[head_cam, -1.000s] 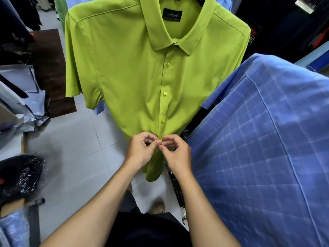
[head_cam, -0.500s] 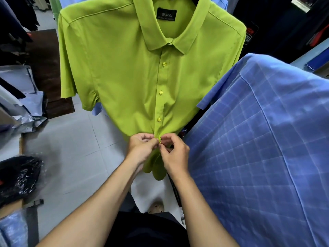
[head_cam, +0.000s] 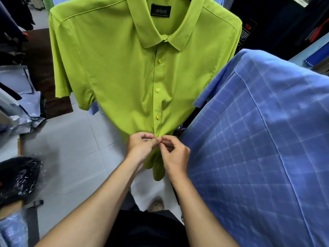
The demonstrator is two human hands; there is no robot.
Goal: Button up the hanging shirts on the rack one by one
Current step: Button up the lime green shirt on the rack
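A lime green short-sleeved shirt point(head_cam: 115, 73) hangs facing me, its collar closed and three yellow buttons fastened down the placket point(head_cam: 157, 90). Low on the placket, my left hand point(head_cam: 141, 146) and my right hand point(head_cam: 175, 154) meet fingertip to fingertip. Each pinches an edge of the green fabric near the hem. The button under my fingers is hidden. Below my hands the two shirt tails hang loose and apart.
A blue checked shirt point(head_cam: 263, 148) hangs close on the right, against my right forearm. Grey plastic bags point(head_cam: 23, 104) lie at the left, a black bagged bundle point(head_cam: 17, 177) at lower left. Grey tiled floor point(head_cam: 71, 148) lies below. Dark garments hang behind.
The view has drifted, so the shirt sits slightly lower and more to the left in the picture. Both hands stay pinched together at the same low spot on the placket.
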